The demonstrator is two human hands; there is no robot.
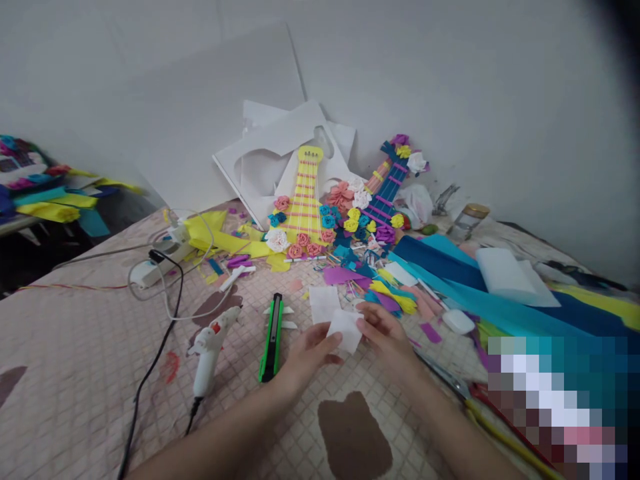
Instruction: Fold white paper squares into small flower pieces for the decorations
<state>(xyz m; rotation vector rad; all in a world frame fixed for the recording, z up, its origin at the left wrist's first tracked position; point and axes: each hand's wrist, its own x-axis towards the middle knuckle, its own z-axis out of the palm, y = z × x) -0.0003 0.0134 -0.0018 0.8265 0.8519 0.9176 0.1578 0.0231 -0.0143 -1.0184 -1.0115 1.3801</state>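
Note:
My left hand [307, 353] and my right hand [385, 337] meet over the middle of the table and together pinch a small white foam piece [346, 330]. Both hands have their fingers closed on its edges. A second white foam square [324, 303] lies flat just behind it. A green utility knife [273, 333] lies to the left of my left hand. Further left, a white glue gun [210, 347] rests on the table with its black cord trailing toward me.
A yellow foam guitar [305, 200] and a blue one [387, 193], both trimmed with foam flowers, lean on white boards at the wall. Blue, teal and yellow foam sheets [480, 287] cover the right side. A power strip [150, 270], scissors [450, 380] and a glass jar [467, 220] lie around.

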